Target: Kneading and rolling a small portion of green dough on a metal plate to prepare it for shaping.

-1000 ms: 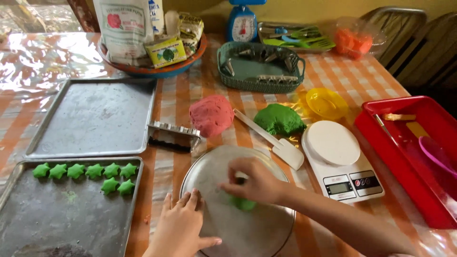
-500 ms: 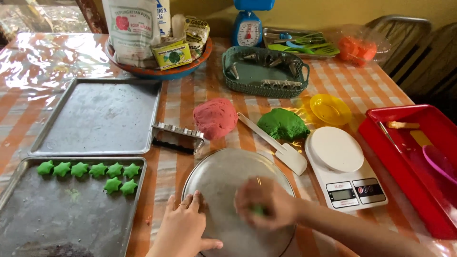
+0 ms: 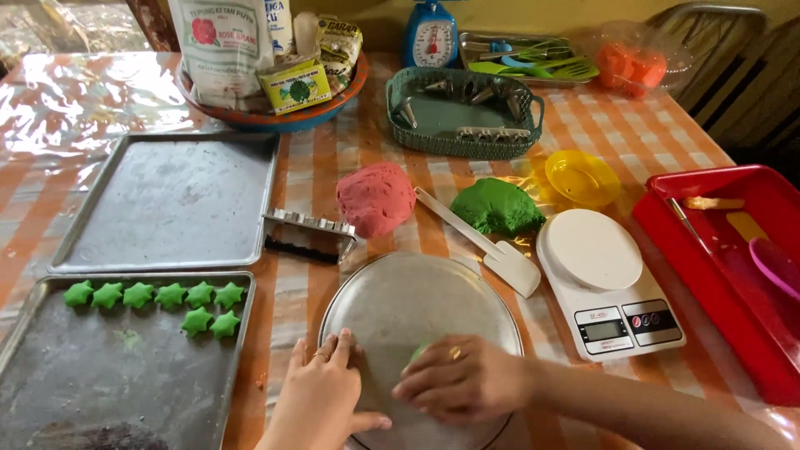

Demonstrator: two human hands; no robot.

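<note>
A round metal plate (image 3: 417, 292) lies at the table's near edge. My right hand (image 3: 462, 385) is curled over a small piece of green dough (image 3: 417, 352) on the plate's near part; only a sliver of the piece shows. My left hand (image 3: 321, 400) rests flat on the plate's left rim, fingers spread, holding nothing. Beyond the plate sit a pink dough lump (image 3: 377, 198) and a green dough lump (image 3: 497, 206), with a white spatula (image 3: 492, 246) between them.
At left, a baking tray (image 3: 125, 367) holds several green dough stars (image 3: 171, 296); an empty tray (image 3: 171, 200) lies behind it. A metal cutter (image 3: 307, 233), white kitchen scale (image 3: 596, 250), yellow bowl (image 3: 581, 177), red tray (image 3: 733, 250) and green basket (image 3: 462, 108) surround the plate.
My right hand has slid from the plate's middle toward its near edge with the green piece, and now covers it. My left hand has stayed on the rim.
</note>
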